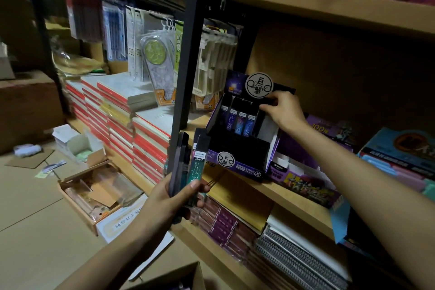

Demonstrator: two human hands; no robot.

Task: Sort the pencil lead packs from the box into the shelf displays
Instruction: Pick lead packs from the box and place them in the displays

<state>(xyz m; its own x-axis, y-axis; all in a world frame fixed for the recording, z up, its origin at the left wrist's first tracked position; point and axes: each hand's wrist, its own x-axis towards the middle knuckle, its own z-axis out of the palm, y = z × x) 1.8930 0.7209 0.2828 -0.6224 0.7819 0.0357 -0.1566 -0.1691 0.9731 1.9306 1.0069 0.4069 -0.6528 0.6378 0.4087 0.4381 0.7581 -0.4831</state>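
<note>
I see slim lead packs (199,160) fanned upright, the front one teal, marked 2B/0.7. Four more packs (237,120) stand abreast in the purple display's (237,167) back row, with a dark pack (268,101) pinched beside them.

Open room lies above the purple cardboard display box (247,168) (under the top wooden shelf (306,4)); a black metal post (189,54) blocks its left.

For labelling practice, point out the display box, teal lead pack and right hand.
display box (244,167): head view, front wall.
teal lead pack (198,168): head view, printed face.
right hand (286,110): head view, back.
</note>
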